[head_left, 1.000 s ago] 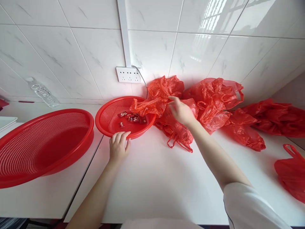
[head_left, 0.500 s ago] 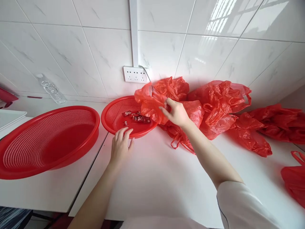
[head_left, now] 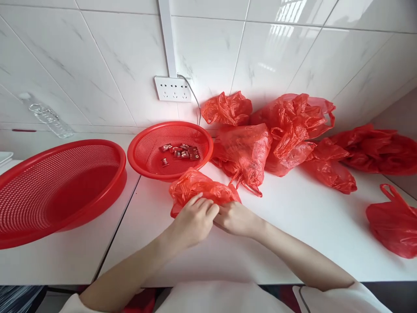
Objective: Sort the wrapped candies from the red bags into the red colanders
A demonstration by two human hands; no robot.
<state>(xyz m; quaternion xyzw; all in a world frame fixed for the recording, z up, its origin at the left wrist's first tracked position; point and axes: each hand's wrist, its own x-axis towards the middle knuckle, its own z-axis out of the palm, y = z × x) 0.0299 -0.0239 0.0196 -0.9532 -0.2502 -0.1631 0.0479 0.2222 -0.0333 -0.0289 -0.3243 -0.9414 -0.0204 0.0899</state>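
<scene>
A thin red plastic bag (head_left: 198,182) lies crumpled on the white table in front of me. My left hand (head_left: 197,217) grips its near edge, fingers curled in. Right beside it, my right hand (head_left: 233,217) is closed on the same bag, the two hands touching. Just behind the bag stands a small red mesh basket (head_left: 146,163), with several dark red wrapped candies (head_left: 182,152) lying on its bottom. What the bag holds, if anything, is hidden.
A larger red mesh basket (head_left: 87,213) stands at the left. Several full red plastic bags (head_left: 247,148) crowd the wall, and another red bag (head_left: 392,221) sits far right. A clear plastic bottle (head_left: 48,117) lies at the back left; a power socket (head_left: 172,89) is on the wall.
My right hand has brought the red bag from over the small basket down to the table before me. My left hand, open before, has moved right and taken hold of it. The view has shifted.
</scene>
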